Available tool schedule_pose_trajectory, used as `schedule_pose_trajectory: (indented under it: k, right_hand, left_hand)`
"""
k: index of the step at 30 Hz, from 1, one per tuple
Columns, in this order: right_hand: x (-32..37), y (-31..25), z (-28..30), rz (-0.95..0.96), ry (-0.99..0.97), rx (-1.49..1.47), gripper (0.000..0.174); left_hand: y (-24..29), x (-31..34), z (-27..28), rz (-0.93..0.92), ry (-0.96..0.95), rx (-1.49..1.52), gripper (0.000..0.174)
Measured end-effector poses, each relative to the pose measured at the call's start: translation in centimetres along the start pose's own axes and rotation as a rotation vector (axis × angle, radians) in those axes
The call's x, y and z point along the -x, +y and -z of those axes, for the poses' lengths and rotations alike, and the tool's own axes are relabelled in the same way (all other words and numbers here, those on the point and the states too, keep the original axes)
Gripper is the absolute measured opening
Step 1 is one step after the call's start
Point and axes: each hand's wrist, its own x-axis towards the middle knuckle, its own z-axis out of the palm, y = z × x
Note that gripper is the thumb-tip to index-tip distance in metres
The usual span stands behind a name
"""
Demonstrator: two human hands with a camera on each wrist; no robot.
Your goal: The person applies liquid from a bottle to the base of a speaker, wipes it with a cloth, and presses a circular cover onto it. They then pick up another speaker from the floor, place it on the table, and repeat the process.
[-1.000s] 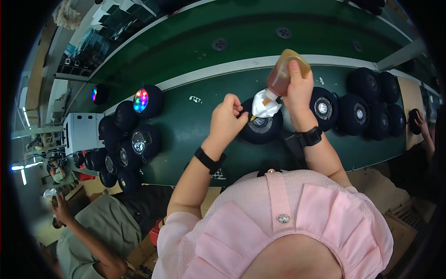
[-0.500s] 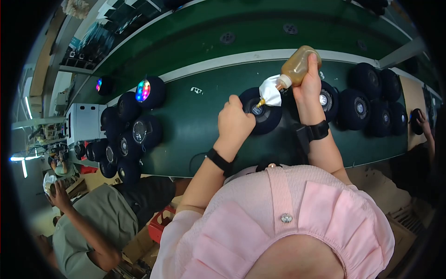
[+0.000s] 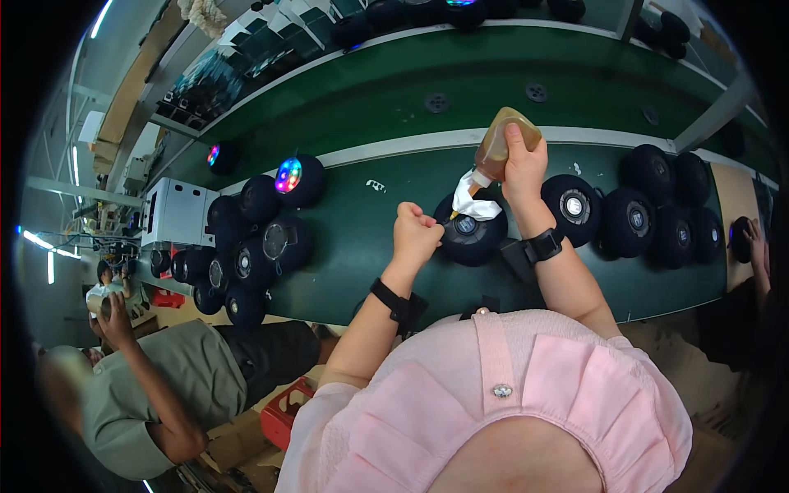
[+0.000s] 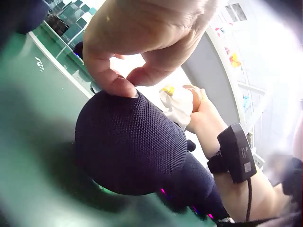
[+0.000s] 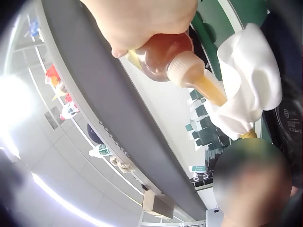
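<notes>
My right hand (image 3: 524, 171) grips a squeeze bottle (image 3: 498, 148) of amber liquid, tilted nozzle down. Around its nozzle hangs a white cloth (image 3: 477, 205), and the yellow tip (image 3: 454, 215) pokes out over the left rim of a round, dark mesh-covered speaker (image 3: 472, 251). Thumb and forefinger of my left hand (image 3: 416, 237) pinch at that same rim, close to the tip. In the left wrist view the fingertips (image 4: 124, 88) meet the edge of the mesh speaker (image 4: 128, 142). The right wrist view shows the bottle (image 5: 163, 54) in my fist, the white cloth (image 5: 251, 71) below its cap.
Several more dark speakers (image 3: 631, 220) stand on the right of the green table (image 3: 362, 238). Another group (image 3: 242, 263) is at left, one speaker (image 3: 300, 177) lit in colours, near a white box (image 3: 174, 215). A person (image 3: 173, 370) sits at left; another hand (image 3: 760, 246) shows far right.
The bottle swung up and right half a second ago, then came back left and steeper over the speaker's left rim. My left hand stays at the rim. The head view has shifted.
</notes>
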Motion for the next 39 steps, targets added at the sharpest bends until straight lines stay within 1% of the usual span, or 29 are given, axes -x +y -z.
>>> schedule_pose_trajectory:
  k: [2,3,5,12,15,17,18,20,21,23,24,26,27,28,30,31,32,33,34,35,36,38,39]
  right_hand:
    - [0.2,0.3,-0.3,0.032,-0.051,0.061,0.046]
    - [0.3,0.4,-0.4,0.031,-0.050,0.067,0.046]
    - [0.6,0.3,-0.4,0.070,-0.067,0.133,0.048]
    - [0.6,0.9,-0.5,0.095,-0.089,0.149,0.051]
    - [0.9,0.4,-1.1,0.129,-0.107,0.191,0.051]
    - [1.3,0.0,-1.4,0.193,-0.147,0.224,0.052]
    - [1.5,-0.2,-1.6,0.189,-0.149,0.228,0.052]
    - [2.1,-0.9,-1.9,0.272,-0.230,0.219,0.053]
    - [2.4,-1.1,-1.9,0.269,-0.228,0.221,0.053]
    - [2.7,-1.4,-1.9,0.361,-0.271,0.249,0.054]
    - [2.7,-1.3,-1.6,0.356,-0.271,0.254,0.054]
    - [2.0,-1.3,-1.0,0.372,-0.190,0.296,0.056]
    - [1.6,-1.6,-0.7,0.341,-0.143,0.334,0.050]
    - [1.0,-1.7,-0.2,0.343,-0.144,0.335,0.050]
    - [-0.1,-1.8,0.8,-0.026,-0.007,-0.069,0.041]
    - [-0.3,-2.3,1.3,-0.118,0.010,-0.139,0.039]
    - [-0.6,-2.4,2.1,-0.115,0.010,-0.139,0.039]
    - [-0.9,-2.5,2.6,-0.216,0.083,-0.250,0.041]
    - [-1.1,-2.7,3.0,-0.315,0.155,-0.361,0.044]
    - [-1.4,-3.1,3.3,-0.353,0.247,-0.342,0.043]
    - [-1.5,-3.4,3.9,-0.346,0.247,-0.340,0.043]
    - [-2.1,-4.3,5.7,-0.379,0.211,-0.423,0.042]
    - [-2.1,-5.1,6.1,-0.392,0.195,-0.434,0.041]
  left_hand:
    - [-0.1,-0.4,-0.1,0.026,-0.079,0.140,0.037]
    - [-0.1,-0.7,-0.1,0.030,-0.082,0.143,0.037]
    - [-0.3,-0.8,-0.2,0.050,-0.141,0.248,0.037]
    - [-0.1,-0.9,0.0,0.097,-0.166,0.273,0.036]
    - [-0.1,-1.0,-0.2,0.086,-0.173,0.233,0.037]
    - [-0.1,-1.0,-0.2,0.081,-0.165,0.207,0.036]
    - [-0.2,-1.0,-0.3,0.086,-0.164,0.209,0.036]
    - [-0.1,-1.0,-0.3,0.061,-0.165,0.228,0.036]
    - [0.0,-0.9,-0.3,0.065,-0.167,0.227,0.036]
    - [0.3,-0.8,-0.3,0.067,-0.161,0.218,0.035]
    - [0.0,-0.8,-0.4,0.074,-0.162,0.221,0.035]
    - [-0.5,-1.2,-0.4,0.051,-0.145,0.174,0.034]
    - [-0.7,-1.2,-0.4,0.050,-0.145,0.178,0.034]
    - [-0.8,-1.2,-0.3,0.060,-0.159,0.190,0.033]
    - [-0.7,-1.4,-0.3,0.062,-0.174,0.200,0.033]
    - [-0.7,-1.3,-0.3,0.067,-0.178,0.190,0.032]
    - [-0.7,-1.2,-0.4,0.071,-0.182,0.183,0.032]
    - [-1.0,-1.3,-0.5,0.067,-0.185,0.185,0.032]
    - [-1.7,-1.5,-0.6,-0.018,-0.155,0.107,0.034]
    - [-2.1,-1.3,-0.8,-0.099,-0.127,0.032,0.036]
    - [-1.8,-0.8,-0.8,-0.103,-0.131,0.036,0.036]
    - [-0.2,0.6,-0.4,-0.208,-0.068,-0.066,0.036]
    - [0.6,1.4,-0.3,-0.214,-0.068,-0.062,0.036]
